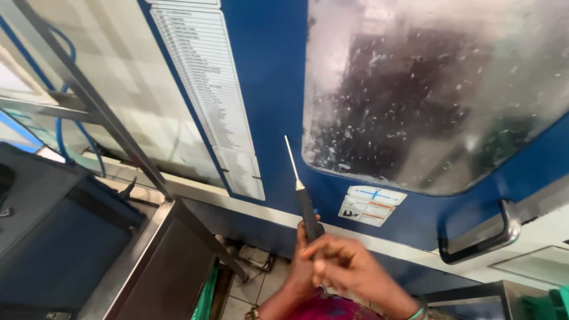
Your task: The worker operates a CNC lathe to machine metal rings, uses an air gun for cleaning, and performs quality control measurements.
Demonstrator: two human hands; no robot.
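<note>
A thin tool (pixel 305 204) with a black handle and a long pale metal tip points up toward a blue machine door (pixel 272 89). My left hand (pixel 299 269) wraps the lower part of the handle. My right hand (pixel 347 269) is curled over the handle's base, just right of the left hand. The tip ends close to the lower left edge of the door's fogged, speckled window (pixel 427 89); whether it touches the door is unclear.
A curved metal handle (pixel 483 237) sits at the door's lower right. A white printed list (pixel 207 89) and a small sticker (pixel 370 205) are stuck on the door. A steel cabinet (pixel 148 261) and dark box (pixel 53 237) stand left; something green (pixel 548 302) lies right.
</note>
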